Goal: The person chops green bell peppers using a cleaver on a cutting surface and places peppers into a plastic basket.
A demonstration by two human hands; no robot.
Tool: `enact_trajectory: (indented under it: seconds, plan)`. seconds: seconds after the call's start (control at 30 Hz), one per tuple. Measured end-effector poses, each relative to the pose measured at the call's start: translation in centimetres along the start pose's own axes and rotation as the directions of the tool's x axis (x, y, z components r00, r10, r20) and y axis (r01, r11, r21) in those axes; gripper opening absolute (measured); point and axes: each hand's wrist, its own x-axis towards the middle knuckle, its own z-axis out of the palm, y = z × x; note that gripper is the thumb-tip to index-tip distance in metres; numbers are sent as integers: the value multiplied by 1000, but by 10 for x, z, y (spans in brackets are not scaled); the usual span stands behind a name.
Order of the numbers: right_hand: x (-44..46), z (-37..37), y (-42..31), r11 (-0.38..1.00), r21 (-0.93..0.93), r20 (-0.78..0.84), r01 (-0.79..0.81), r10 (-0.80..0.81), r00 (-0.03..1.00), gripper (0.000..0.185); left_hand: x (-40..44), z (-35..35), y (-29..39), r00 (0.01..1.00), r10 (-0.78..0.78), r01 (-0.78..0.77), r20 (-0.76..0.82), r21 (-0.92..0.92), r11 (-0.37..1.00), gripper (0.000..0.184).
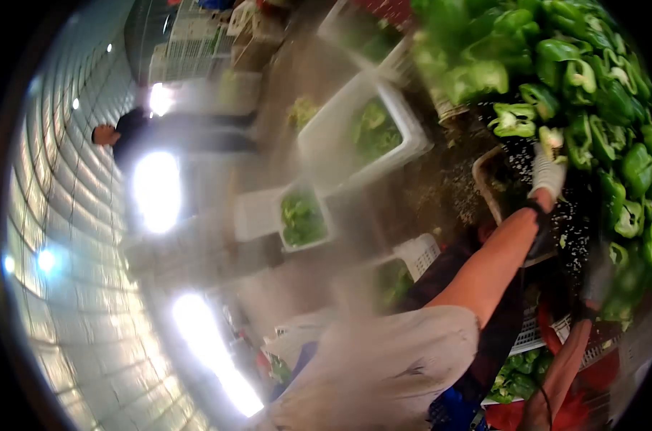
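Note:
The view lies on its side, with the ceiling at the left. My left hand (549,174), in a whitish glove with a dark band at the wrist, has its fingers closed on a pale, opened piece of green bell pepper (552,142). It is at the edge of a large heap of green bell peppers (631,169), several of them cut open. Another cut pepper (513,120) lies just beyond my fingertips. My right hand (598,276), greyish and smeared by motion, is beside the lower part of the heap; its fingers cannot be made out. White seeds (574,233) are scattered on the dark surface between my hands.
A white crate (416,136) and a smaller white bin (326,223) hold green pieces. A basket of green peppers (516,377) is near my right forearm. A person (128,133) in dark clothes stands farther off. Stacked crates (189,43) are behind.

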Motion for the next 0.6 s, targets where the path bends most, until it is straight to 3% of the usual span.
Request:
enact_trajectory:
  seconds: [0.1,0.2,0.23,0.27,0.3,0.33,0.4,0.43,0.47,0.5,0.53,0.57,0.6]
  plan:
    - [-37,-5,4,974,226,-48,-23,34,998,35,-23,-34,5,990,-6,-30,141,258,966,34]
    - [-75,-7,38,844,449,89,-294,286,954,36,-20,-54,32,952,-13,-142,307,478,867,36]
    - [-95,-15,52,759,522,163,-389,359,919,36,-14,-57,-3,916,3,-271,402,611,744,30]
    - [-113,-22,64,708,549,239,-444,376,895,36,-25,-77,-30,889,124,-409,441,643,647,24]
    - [-117,-33,59,959,231,177,-163,124,976,42,-27,-91,-62,849,239,-522,472,674,523,20]
    - [-140,-44,56,982,-157,112,107,-90,990,50,-55,-101,-84,748,453,-659,485,620,425,14]
    - [-126,-79,4,991,21,183,-134,128,975,50,-89,-161,-72,752,457,-646,475,667,371,14]
    - [-132,-96,-25,956,90,218,-279,255,942,50,-126,-193,-59,909,340,-416,240,559,718,9]
    - [-135,-89,-21,890,289,260,-351,280,924,47,-147,-223,-40,818,334,-572,469,731,373,9]
    - [-135,-82,-15,780,469,299,-415,302,905,45,-155,-240,-54,807,331,-584,489,743,328,10]
    - [-137,-79,-10,484,720,378,-498,329,866,42,-167,-261,-78,796,318,-598,515,749,285,11]
    - [-132,-107,-43,368,694,500,-619,374,781,37,-180,-279,-82,913,119,-381,390,711,590,12]
    - [-129,-126,-69,401,699,492,-592,331,805,36,-192,-298,-92,945,26,-242,327,643,727,13]
